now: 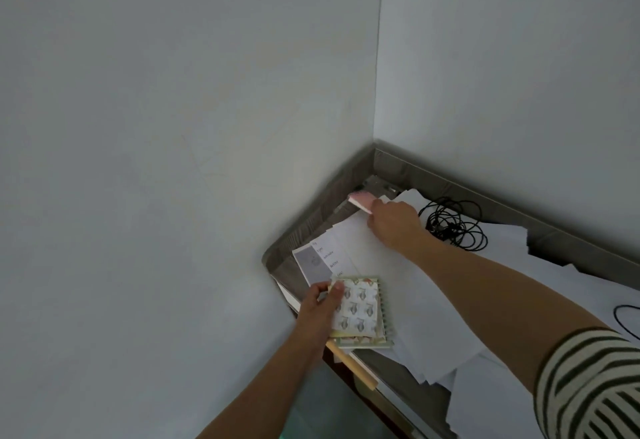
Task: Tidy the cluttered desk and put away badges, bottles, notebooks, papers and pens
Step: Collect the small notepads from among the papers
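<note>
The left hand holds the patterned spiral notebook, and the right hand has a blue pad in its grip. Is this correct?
Not quite. The head view shows that the pad in the grip of the right hand is pink, not blue. The rest is right: the left hand holds the patterned spiral notebook.

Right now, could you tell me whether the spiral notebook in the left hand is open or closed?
Closed: the spiral notebook shows its whole patterned cover face up, with no pages exposed, and the left hand grips its edge.
</note>
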{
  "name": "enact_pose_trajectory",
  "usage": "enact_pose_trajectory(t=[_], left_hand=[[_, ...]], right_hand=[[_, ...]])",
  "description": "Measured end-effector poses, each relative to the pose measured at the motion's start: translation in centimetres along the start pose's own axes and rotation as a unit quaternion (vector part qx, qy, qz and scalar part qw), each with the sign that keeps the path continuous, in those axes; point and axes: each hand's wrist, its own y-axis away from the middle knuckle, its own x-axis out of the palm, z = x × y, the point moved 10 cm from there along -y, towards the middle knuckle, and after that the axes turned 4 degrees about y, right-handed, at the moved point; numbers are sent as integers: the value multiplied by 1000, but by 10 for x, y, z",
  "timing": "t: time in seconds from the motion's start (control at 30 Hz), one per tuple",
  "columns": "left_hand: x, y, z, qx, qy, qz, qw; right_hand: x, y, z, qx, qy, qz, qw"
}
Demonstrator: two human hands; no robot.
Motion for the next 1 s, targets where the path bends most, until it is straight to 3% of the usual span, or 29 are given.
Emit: enact_pose_trajectory(t=[0.13,0.23,0.3,0.4,0.53,0.6,0.7,0.87,1.0], left_hand=[[0,-1,-1,1,-8,6,1000],[-1,-1,-1,-2,-12,10,1000],[0,-2,-1,-8,-3,15,1000],[3,2,-1,-15,8,27,999],[4,2,-1,-19,12,25,999],[5,1,-1,-14,13,23,1000],[5,1,-2,-5,6,23,1000],[4,0,-4,12,-13,21,1000],[7,4,-6,9,-26,32,999]], right_hand=[[-23,13,-37,72,-122,-33,989],[-39,40,-63,146,-302,-65,940],[-46,63,-67,177,-449,-69,873],[-31,113,-57,240,-636,1,733],[1,179,-29,288,-739,85,603],[14,203,-14,297,-765,99,563],[32,223,0,309,-758,90,568],[35,222,2,290,-627,59,721],[30,214,11,273,-597,45,753]])
